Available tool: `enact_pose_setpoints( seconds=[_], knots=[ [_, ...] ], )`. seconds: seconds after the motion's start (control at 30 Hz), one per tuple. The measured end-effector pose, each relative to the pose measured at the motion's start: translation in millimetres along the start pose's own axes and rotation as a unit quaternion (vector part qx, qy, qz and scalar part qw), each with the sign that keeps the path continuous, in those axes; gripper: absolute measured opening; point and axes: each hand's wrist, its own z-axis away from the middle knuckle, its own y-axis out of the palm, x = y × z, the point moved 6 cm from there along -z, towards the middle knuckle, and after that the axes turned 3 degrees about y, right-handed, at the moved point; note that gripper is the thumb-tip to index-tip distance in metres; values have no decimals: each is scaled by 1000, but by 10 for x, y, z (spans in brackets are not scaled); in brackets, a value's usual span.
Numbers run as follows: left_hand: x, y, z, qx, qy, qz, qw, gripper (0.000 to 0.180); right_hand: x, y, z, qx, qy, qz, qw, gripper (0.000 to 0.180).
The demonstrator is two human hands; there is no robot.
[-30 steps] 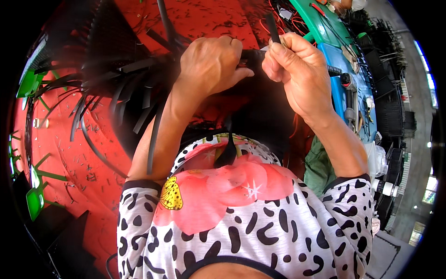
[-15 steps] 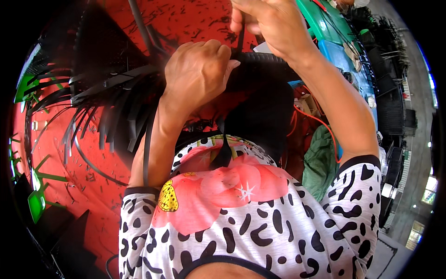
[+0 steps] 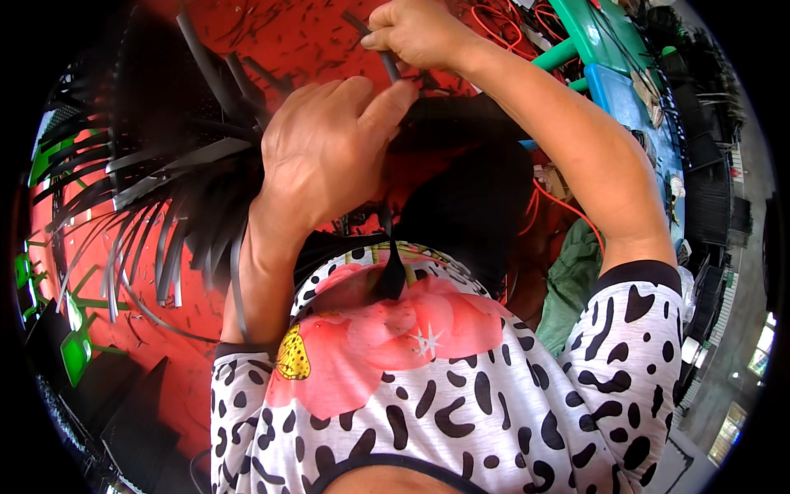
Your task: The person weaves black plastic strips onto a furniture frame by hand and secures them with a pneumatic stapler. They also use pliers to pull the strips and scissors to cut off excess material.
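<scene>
Dark strip (image 3: 390, 67) pinched in the fingertips of the right hand (image 3: 411, 33), just beyond the left hand (image 3: 325, 148).
Flat, narrow and faintly glossy, it slants down to the left thumb; the left hand is curled with its back up, so what its palm holds cannot be told. To the left, a black, finely textured panel (image 3: 164, 90) stands beside a fan of thin, ribbon-like strips (image 3: 169, 263), their ends loose above a smooth red floor covering (image 3: 185, 387).
</scene>
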Motion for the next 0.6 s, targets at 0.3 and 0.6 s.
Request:
enact_pose_setpoints(
  seconds=[0.3, 0.6],
  knots=[
    [11, -1, 3, 5, 17, -7, 1000, 36, 48, 48, 76, -64, -37, 87, 993, 20],
    [32, 0, -10, 4, 20, 21, 1000, 37, 140, -5, 284, 156, -212, 99, 960, 32]
  ],
)
